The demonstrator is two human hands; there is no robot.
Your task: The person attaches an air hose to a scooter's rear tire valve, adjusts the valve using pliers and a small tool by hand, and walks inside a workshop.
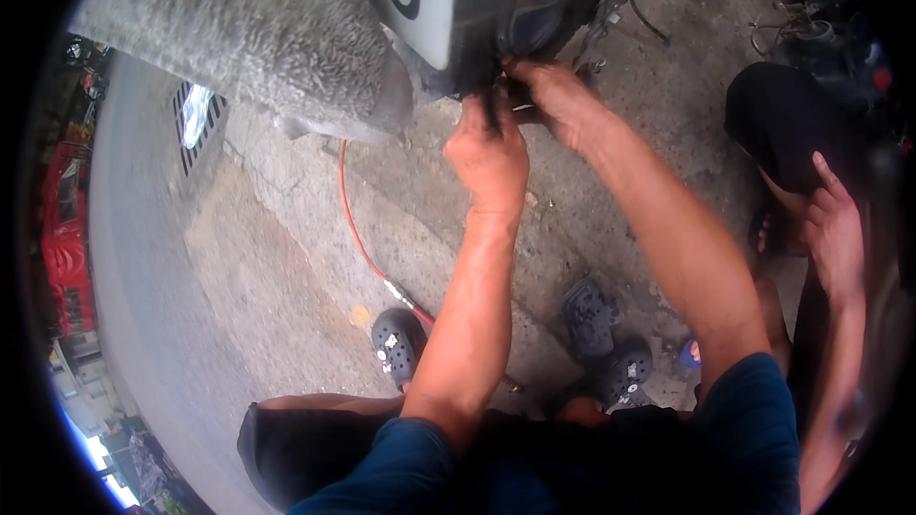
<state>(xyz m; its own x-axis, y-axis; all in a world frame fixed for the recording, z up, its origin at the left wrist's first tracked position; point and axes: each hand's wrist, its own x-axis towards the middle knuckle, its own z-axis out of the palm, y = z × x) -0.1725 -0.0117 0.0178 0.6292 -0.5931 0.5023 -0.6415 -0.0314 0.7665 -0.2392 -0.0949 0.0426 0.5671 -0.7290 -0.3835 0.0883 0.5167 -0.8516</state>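
Both my arms reach forward to the dark underside of a machine with a white plate (434,14) and a black wheel-like round part (546,0). My left hand (487,160) is closed, knuckles up, around something I cannot make out below the plate. A slim black piece (495,107) stands out at its fingers. Just to the right, my right hand (561,103) has its fingers curled in under the round part, also closed on something I cannot make out. The fingertips of both hands are mostly hidden among the dark parts.
Shaggy grey fabric (258,38) hangs over the upper left. An orange-red hose (349,205) runs across the concrete beside my left arm. Dark clogs (589,317) lie near my feet. At the right, another person's hand (832,224) points a finger beside a dark knee (782,119).
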